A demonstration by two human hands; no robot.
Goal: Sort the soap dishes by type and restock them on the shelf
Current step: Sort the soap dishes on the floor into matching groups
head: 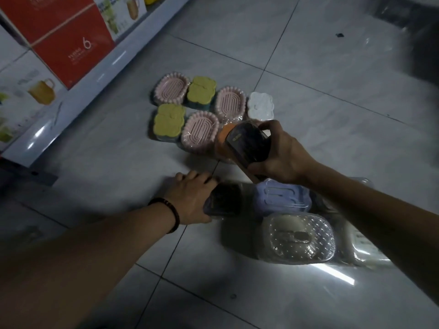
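Soap dishes lie sorted on the tiled floor: three pink oval dishes (200, 131), two yellow scalloped dishes (168, 119) and a white scalloped dish (260, 106). My right hand (282, 155) grips a dark wrapped soap dish (247, 144) tilted above an orange dish (225, 138). My left hand (192, 197) holds another dark soap dish (224, 201) on the floor. Beside it lie a lilac dish (281, 198) and a clear plastic dish (298, 236), both in wrap.
A white shelf edge (78, 81) runs along the left, stacked with red boxes (69, 41) and white boxes (26, 96) picturing mugs. A pale wrapped pack (363, 245) lies partly under my right forearm. Grey floor tiles (332, 91) stretch to the right.
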